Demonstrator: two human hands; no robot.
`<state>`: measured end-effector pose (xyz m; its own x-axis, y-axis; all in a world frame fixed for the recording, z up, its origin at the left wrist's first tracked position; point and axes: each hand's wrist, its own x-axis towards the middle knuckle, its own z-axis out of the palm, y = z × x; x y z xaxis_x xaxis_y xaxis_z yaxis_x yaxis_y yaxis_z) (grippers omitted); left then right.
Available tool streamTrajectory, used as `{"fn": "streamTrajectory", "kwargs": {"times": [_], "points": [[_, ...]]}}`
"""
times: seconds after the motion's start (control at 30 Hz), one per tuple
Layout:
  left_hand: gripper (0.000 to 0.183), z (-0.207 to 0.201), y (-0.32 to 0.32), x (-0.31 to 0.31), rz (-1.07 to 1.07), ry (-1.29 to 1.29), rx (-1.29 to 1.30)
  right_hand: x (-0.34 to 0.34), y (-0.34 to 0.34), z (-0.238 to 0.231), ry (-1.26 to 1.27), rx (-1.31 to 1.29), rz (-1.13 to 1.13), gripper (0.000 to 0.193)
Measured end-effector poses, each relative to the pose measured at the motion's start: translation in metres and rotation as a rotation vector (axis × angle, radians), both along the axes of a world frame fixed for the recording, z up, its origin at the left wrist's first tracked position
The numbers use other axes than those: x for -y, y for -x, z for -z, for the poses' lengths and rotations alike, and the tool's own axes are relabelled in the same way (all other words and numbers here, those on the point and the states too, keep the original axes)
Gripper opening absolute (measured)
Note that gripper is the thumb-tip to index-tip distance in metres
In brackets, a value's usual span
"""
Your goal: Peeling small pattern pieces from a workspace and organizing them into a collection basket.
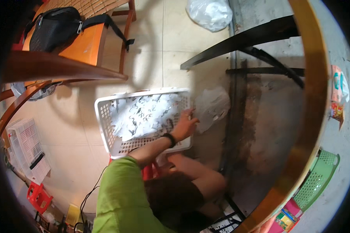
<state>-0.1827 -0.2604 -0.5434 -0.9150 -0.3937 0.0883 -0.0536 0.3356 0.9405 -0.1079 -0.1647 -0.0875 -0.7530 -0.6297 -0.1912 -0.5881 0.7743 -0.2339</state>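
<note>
A white plastic basket (103,116) with perforated sides stands low in front of me, apparently over something red. Inside it is a heap of white sheet-like material (144,114) scattered with small dark curled pieces. My left hand (186,126), with a black band at the wrist, is over the basket's right side. Its fingers are curled together, and anything between them is too small to make out. Just right of the hand lies a crumpled translucent plastic bag (213,106). My right hand is out of view.
A wooden chair (99,42) with a black bag (56,29) is at upper left. A round table edge (316,77) and black legs (241,40) curve along the right. Another plastic bag (210,13) lies at the top. A black cable (90,192) runs at lower left.
</note>
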Motion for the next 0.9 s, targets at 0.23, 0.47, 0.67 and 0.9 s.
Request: {"fn": "streamTrajectory", "kwargs": {"times": [0.23,0.47,0.67,0.9], "points": [[0.053,0.106,0.118,-0.092,0.009,-0.001,0.579,0.000,0.020,0.010,0.019,-0.140,-0.020,0.095],[0.047,0.107,0.133,-0.091,-0.669,-0.890,0.745,0.002,0.011,-0.002,0.003,-0.120,0.018,0.095],[0.045,0.046,0.138,-0.134,-0.502,-0.851,0.539,0.008,0.011,-0.021,0.148,-0.117,-0.064,0.079],[0.043,-0.031,0.135,-0.147,-0.276,-0.739,0.300,0.021,0.008,-0.029,0.098,-0.103,-0.070,0.085]]}}
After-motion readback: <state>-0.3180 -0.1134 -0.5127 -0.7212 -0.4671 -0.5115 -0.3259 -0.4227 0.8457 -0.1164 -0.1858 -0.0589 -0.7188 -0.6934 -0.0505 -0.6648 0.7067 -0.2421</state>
